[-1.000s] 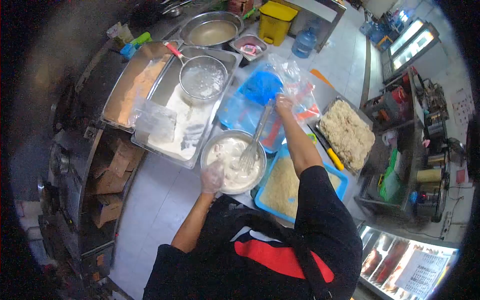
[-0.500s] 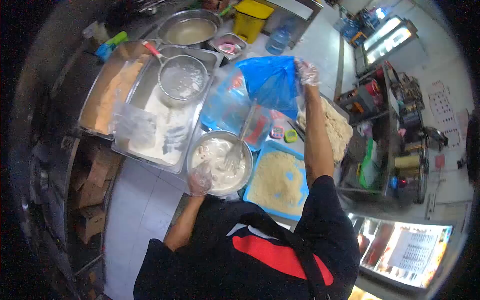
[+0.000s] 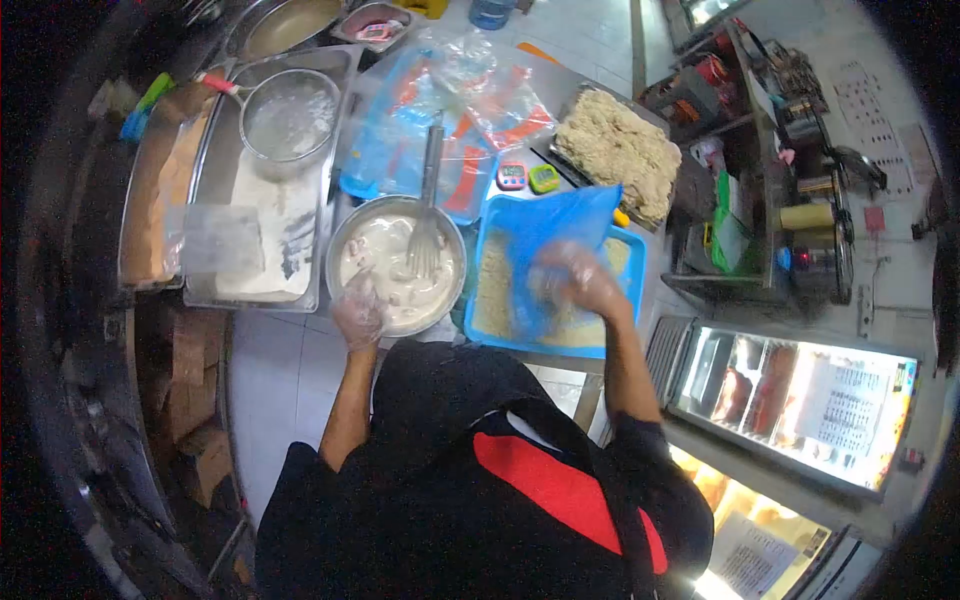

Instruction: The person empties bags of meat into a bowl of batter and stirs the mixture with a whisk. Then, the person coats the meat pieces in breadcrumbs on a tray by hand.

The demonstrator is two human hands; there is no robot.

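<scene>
A clear glove covers my left hand [image 3: 358, 312], which is at the near left of a metal bowl [image 3: 462, 285] of creamy white batter [image 3: 385, 250]. Its fingers curl together over the rim and batter; what they hold is hidden. A whisk [image 3: 430, 190] stands in the batter, handle leaning on the far rim. My gloved right hand [image 3: 578, 280], blurred by motion, is closed on a blue plastic bag [image 3: 560, 225] above a blue tray [image 3: 637, 260]. Pale crumbs [image 3: 493, 290] fill the tray, partly covered by the bag.
Left of the bowl stands a metal pan [image 3: 325, 220] of white powder with a sieve [image 3: 290, 115] in it. Beyond lie clear plastic bags [image 3: 480, 90] and two small timers [image 3: 512, 176]. A tray of lumpy pale food [image 3: 620, 145] sits at the far right.
My right hand has brought the blue bag down and towards me, from above the plastic bags to over the crumb tray. The view has shifted; my left hand stays by the bowl's rim.
</scene>
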